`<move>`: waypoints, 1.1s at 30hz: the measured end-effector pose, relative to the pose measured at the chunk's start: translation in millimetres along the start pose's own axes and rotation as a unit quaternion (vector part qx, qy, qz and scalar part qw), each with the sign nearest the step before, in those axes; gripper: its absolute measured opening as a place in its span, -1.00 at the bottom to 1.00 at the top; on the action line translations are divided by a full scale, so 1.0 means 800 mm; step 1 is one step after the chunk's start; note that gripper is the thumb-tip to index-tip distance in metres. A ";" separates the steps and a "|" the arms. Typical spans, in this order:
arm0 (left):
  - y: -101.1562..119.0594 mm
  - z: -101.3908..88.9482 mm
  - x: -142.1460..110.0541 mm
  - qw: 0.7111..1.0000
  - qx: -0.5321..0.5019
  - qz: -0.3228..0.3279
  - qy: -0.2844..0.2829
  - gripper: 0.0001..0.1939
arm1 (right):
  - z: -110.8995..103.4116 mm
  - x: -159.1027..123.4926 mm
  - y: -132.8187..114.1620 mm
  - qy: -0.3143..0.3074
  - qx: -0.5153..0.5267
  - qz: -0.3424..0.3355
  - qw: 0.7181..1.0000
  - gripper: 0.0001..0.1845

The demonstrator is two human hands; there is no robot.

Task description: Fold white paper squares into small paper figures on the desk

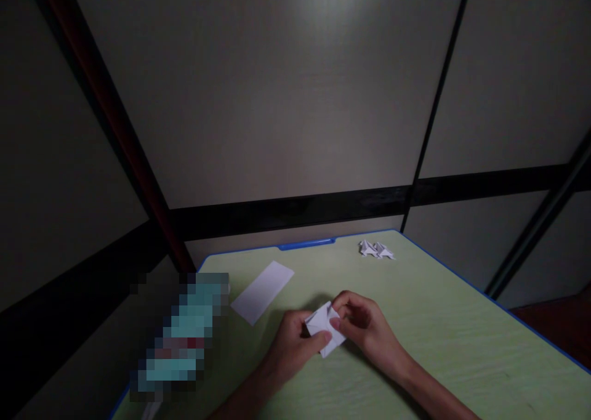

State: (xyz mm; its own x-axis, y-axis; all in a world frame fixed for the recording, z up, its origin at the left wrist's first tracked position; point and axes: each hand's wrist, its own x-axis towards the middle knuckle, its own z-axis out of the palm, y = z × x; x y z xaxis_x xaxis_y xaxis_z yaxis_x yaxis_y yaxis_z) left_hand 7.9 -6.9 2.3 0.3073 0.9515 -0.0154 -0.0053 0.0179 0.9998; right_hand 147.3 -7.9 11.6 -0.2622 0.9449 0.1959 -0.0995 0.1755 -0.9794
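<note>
A small folded piece of white paper (323,342) is held just above the table between my two hands. My left hand (295,340) grips its left side, thumb flat on the front face. On the upper right edge, my right hand (361,321) pinches the paper between thumb and fingers. Creases and a raised flap show near its top corner. The fingers behind the paper are hidden. Further back on the right stand two folded white paper figures (376,249), close together. A flat white strip of paper (263,292) lies to the left, beyond my left hand.
The light green table (443,321) has a blue edge and a blue handle-like piece (307,244) at the back. A pixelated, blurred-out teal object (184,334) is at the left edge. Large grey panels (286,100) rise close behind the table.
</note>
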 end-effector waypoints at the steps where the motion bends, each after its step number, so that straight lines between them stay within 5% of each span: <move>1: 0.000 0.000 0.000 1.000 -0.007 -0.003 -0.008 -0.90 | 0.000 0.000 0.000 -0.001 0.006 -0.002 1.000 -0.83; 20: 0.009 -0.002 -0.001 0.998 -0.053 -0.022 -0.028 -0.80 | -0.011 0.003 -0.005 -0.082 0.026 -0.040 0.995 -0.93; 33: 0.003 -0.008 -0.002 0.994 -0.091 -0.050 -0.044 -0.82 | -0.009 0.002 -0.009 -0.079 -0.038 -0.048 0.995 -0.88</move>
State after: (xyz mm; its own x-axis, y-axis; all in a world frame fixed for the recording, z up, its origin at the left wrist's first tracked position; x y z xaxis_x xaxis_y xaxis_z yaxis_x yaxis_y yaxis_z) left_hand 1.3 -6.8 4.3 0.3976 0.9115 -0.1053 -0.1402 0.1738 0.9747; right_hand 154.4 -5.7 18.6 -0.4030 0.8685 0.2885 -0.0597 0.2896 -0.9553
